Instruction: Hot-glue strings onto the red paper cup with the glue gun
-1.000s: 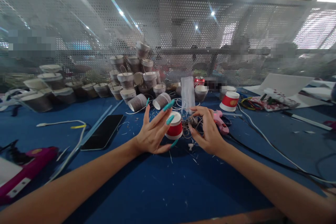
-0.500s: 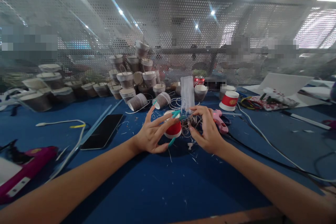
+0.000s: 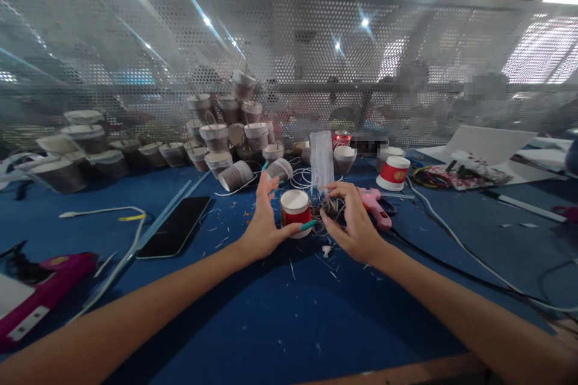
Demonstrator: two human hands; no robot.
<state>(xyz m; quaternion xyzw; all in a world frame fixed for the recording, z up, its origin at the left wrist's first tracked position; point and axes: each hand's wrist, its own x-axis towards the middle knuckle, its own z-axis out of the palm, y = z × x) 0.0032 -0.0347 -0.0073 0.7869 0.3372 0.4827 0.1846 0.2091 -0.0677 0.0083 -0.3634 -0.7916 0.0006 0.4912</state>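
Observation:
A small red and white paper cup stands upside down on the blue table. My left hand wraps round its left side, thumb under the front, long teal nails showing. My right hand sits just right of the cup, its fingers curled on a tangle of thin wire or twine. A bundle of white straw-like sticks stands behind the hands.
A heap of grey wrapped cups lies at the back, more cups to the left. A black phone, a pink glue gun, another red cup, a magenta glue gun and cables are around.
My left hand, spread open in front of the cup a second ago, has closed round the cup's left side. The right hand has stayed on the tangle.

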